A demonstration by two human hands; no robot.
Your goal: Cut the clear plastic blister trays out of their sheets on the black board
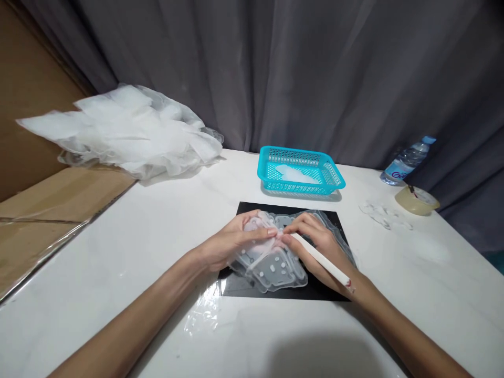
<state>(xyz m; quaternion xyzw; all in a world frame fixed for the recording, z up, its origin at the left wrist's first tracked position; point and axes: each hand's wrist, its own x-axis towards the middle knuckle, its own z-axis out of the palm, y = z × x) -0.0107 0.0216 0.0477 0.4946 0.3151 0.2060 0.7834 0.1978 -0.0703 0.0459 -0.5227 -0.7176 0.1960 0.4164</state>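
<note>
Over a black mat (pixel 315 289) lies a translucent, wing-shaped piece (pixel 271 270) with pale rims and white dots. My left hand (pixel 240 236) grips its left side, thumb on top near the middle. On the other side, my right hand (pixel 315 236) holds a slim white pen-like stick (pixel 323 260) with a reddish mark at its back end. The stick's front end and the right fingertips meet the piece's middle, close to my left thumb. Fingers hide the exact contact point. More clear sheet (pixel 333 226) shows behind the right hand.
Behind the mat stands a turquoise basket (pixel 301 186) with white material inside. A heap of white sheer pieces in clear plastic (pixel 137 131) sits back left, beside cardboard (pixel 66 199). At right are a water bottle (pixel 405 163), a tape roll (pixel 415 202) and small clear scraps (pixel 384 216).
</note>
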